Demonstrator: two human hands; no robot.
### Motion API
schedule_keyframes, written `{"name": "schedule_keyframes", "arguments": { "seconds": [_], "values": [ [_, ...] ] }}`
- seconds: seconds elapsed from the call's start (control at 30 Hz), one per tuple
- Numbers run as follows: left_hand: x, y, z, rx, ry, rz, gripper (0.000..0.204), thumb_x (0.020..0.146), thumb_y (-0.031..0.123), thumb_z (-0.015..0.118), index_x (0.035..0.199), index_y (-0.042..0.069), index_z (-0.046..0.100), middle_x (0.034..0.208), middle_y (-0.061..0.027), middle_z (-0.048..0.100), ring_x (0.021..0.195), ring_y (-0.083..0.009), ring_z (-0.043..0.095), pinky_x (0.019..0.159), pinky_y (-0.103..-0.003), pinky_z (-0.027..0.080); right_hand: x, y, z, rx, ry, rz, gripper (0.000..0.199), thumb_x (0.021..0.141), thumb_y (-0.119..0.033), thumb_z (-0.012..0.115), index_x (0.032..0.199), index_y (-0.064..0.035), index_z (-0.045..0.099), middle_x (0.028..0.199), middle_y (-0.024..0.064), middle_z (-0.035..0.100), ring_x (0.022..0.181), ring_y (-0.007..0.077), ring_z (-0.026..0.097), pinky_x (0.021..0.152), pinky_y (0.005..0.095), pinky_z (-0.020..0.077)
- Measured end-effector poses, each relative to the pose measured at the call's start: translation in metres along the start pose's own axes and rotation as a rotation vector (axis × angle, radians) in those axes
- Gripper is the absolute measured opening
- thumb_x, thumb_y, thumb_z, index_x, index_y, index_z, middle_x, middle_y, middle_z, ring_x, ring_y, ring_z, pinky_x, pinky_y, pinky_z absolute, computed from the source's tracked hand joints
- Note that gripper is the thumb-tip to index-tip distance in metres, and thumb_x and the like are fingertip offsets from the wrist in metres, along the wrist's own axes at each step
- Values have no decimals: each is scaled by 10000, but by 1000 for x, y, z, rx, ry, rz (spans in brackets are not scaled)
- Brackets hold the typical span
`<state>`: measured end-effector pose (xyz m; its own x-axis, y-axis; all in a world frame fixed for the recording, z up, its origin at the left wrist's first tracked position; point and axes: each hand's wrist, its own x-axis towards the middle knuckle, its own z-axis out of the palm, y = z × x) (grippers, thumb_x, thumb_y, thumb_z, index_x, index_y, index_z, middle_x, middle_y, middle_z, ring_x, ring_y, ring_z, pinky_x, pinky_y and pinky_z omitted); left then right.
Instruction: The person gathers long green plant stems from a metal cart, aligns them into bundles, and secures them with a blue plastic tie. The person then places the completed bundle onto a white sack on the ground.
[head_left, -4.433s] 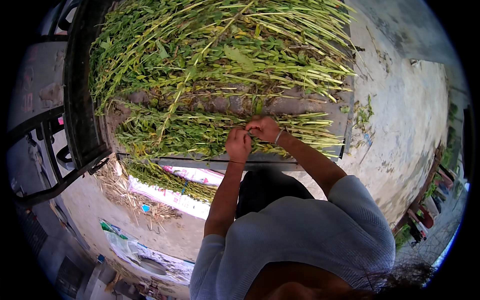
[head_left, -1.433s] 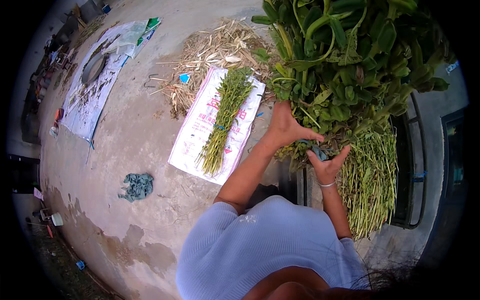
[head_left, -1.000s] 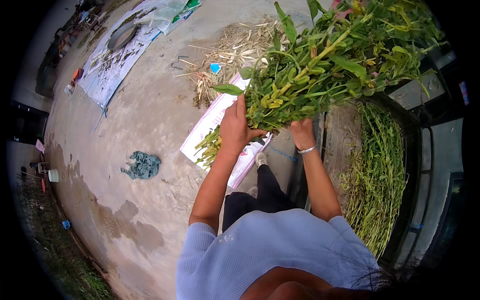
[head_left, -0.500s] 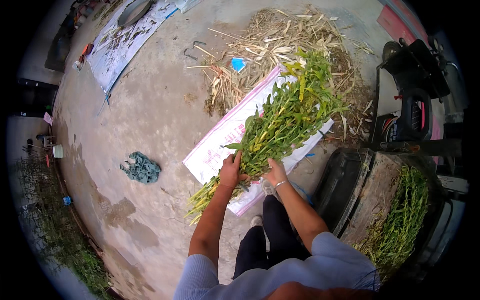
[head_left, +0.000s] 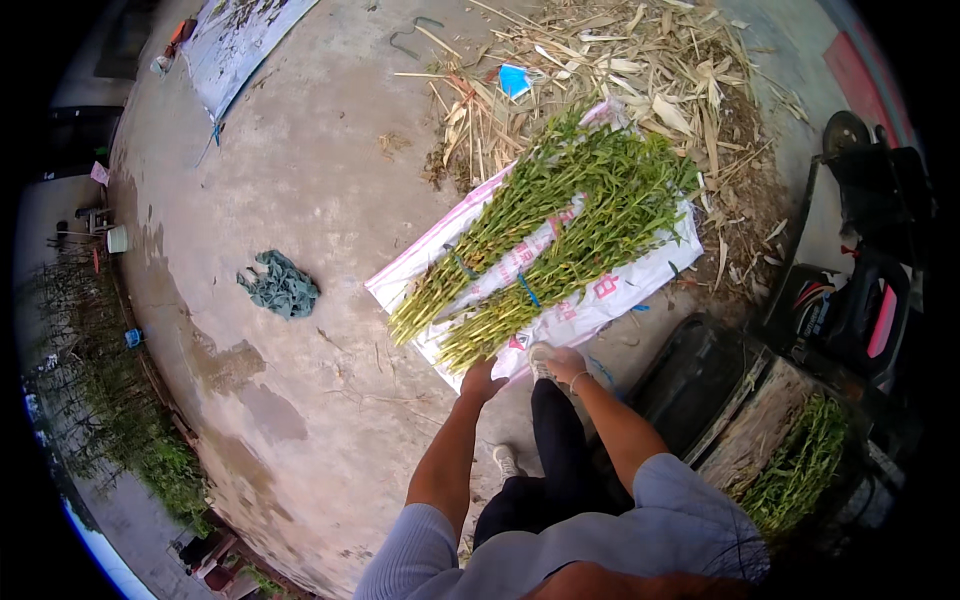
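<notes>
The left hand (head_left: 482,380) touches the cut ends of the nearer green bundle (head_left: 560,265), fingers loosely curled, not gripping as far as I can see. The right hand (head_left: 566,363), at 3 o'clock from it, hangs half-open and empty. A second bundle (head_left: 510,225) lies just beside, at 11 o'clock, both on the white sack (head_left: 610,295). I think it is best to align the stem ends evenly, keeping leaves off the concrete (head_left: 300,150).
</notes>
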<state>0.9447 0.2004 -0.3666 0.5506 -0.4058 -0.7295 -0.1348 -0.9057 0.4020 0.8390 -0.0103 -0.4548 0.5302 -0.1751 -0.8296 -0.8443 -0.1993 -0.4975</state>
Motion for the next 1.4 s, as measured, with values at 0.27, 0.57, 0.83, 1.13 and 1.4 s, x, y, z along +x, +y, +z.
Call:
{"name": "schedule_keyframes", "arguments": {
  "seconds": [0.27,0.57,0.83,1.13,1.4],
  "values": [
    [-245,-85,42,6,-127,-303,479,707,395,688,1061,79,620,1091,-139,594,1048,-294,531,903,-380,423,-98,77,-29,110,-14,268,250,732,-199,648,888,-8,605,719,94,625,528,171,586,455,290,468],
    [-310,-44,3,-130,75,-411,369,709,316,688,989,81,641,1020,-134,613,981,-291,565,863,-381,446,-99,109,-49,-205,74,154,144,757,-169,612,817,-37,614,590,72,592,477,155,570,399,283,446],
    [-292,-72,-32,-250,276,-255,303,709,220,693,961,62,631,978,-127,615,936,-294,580,831,-377,459,-197,3,-42,328,115,287,84,770,-139,562,765,-66,604,583,58,580,475,154,569,373,286,430],
    [-248,-205,-108,-90,318,132,289,717,336,657,805,61,666,837,-138,648,770,-293,623,683,-388,490,-400,69,37,760,494,404,135,788,-189,565,835,-73,614,658,51,592,525,165,574,431,310,446],
    [-205,-254,-157,316,-198,178,208,718,279,585,662,86,637,640,-70,618,536,-218,563,548,-367,448,-555,122,284,534,531,747,161,791,-220,598,758,-67,638,616,77,618,499,165,589,427,294,480]
  ]
}}
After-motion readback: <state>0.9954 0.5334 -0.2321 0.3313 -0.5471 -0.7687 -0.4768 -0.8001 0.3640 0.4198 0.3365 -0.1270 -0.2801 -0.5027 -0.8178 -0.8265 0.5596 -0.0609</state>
